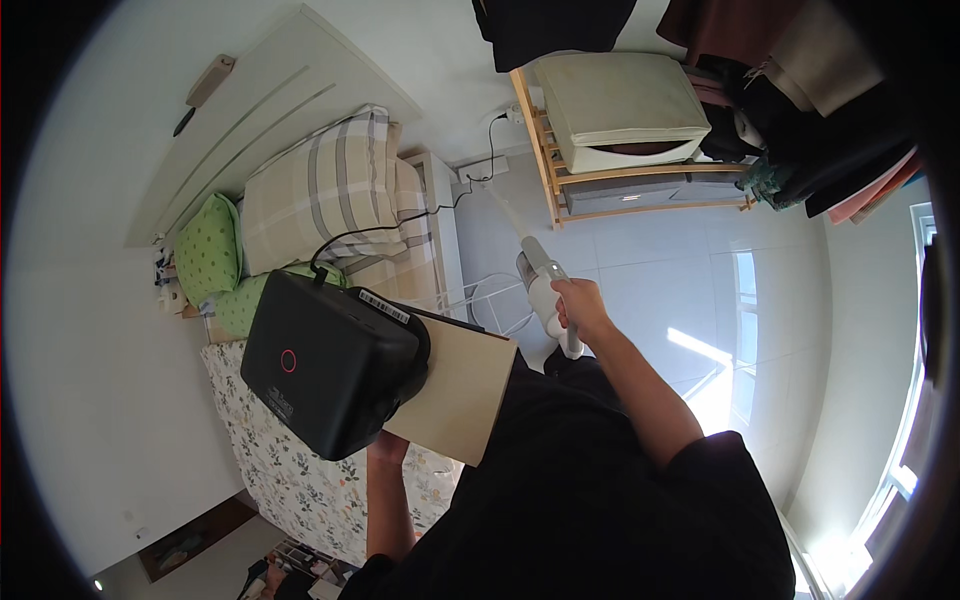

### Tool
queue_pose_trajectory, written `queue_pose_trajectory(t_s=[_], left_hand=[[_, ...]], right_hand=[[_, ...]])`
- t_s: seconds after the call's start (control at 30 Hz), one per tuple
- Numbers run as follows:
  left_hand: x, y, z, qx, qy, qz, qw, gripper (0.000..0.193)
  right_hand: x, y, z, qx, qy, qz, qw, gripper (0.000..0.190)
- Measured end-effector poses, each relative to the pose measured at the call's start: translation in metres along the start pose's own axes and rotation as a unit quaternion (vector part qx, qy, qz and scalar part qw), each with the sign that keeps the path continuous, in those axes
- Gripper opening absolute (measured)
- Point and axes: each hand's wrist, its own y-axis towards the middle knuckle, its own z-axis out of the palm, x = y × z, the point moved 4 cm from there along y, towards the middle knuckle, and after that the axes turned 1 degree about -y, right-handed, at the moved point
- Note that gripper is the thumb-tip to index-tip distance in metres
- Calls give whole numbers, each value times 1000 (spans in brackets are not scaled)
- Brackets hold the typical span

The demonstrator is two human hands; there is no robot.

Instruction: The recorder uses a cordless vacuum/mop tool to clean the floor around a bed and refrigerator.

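My right hand (581, 309) grips the handle of a white and grey handheld vacuum cleaner (541, 289). Its pale narrow nozzle (510, 210) points away from me, towards the floor beside the bed. To the left, a black box-shaped device (322, 360) with a red ring on it rests on a light wooden board (465, 390), apparently a small tabletop. My left hand (388, 448) is at the near edge of the board, below the device. Its fingers are mostly hidden there, so its hold is unclear.
A black cord (390, 227) runs from the device over the bed towards the wall socket (514, 114). White wire legs (499, 300) stand near the vacuum. Plaid pillows (330, 187) lie on the bed. A wooden rack (555, 187) holds a cream storage box (622, 105), with clothes hanging beside it.
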Motion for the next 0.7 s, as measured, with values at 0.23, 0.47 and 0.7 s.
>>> queue_pose_trajectory(t_s=[0.23,0.47,0.7], left_hand=[[0,2,-4,8,8,2,1000,61],[0,2,-14,-19,16,3,1000,65],[3,5,-26,-9,0,8,1000,68]], right_hand=[[-11,0,-6,-47,16,-6,999,23],[-32,-49,-43,-66,13,13,998,21],[-34,-57,-56,-126,43,-5,991,23]])
